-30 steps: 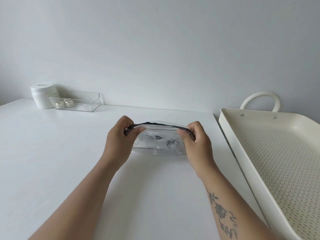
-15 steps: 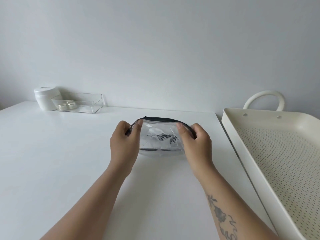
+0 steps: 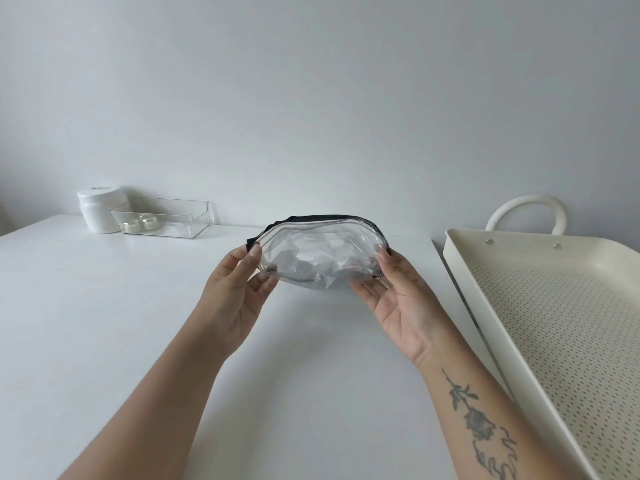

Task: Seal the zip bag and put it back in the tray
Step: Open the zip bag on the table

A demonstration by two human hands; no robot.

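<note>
A clear zip bag (image 3: pixel 317 258) with a black zipper band along its top is lifted above the white table, its flat side turned toward me, with crumpled white contents inside. My left hand (image 3: pixel 235 289) holds its left end between thumb and fingers, palm turned up. My right hand (image 3: pixel 398 296) holds its right end the same way. The cream perforated tray (image 3: pixel 571 341) with a looped handle lies to the right of my right hand, with nothing in it.
At the back left of the white table (image 3: pixel 104 323) stand a white jar (image 3: pixel 98 209) and a clear plastic box (image 3: pixel 166 218) holding two small round pots. A plain wall rises behind the table. The tray sits past the table's right edge.
Both hands have raised the bag off the table and tipped it up, turning palms upward. The grip moved from the zipper top to the bag's two ends.
</note>
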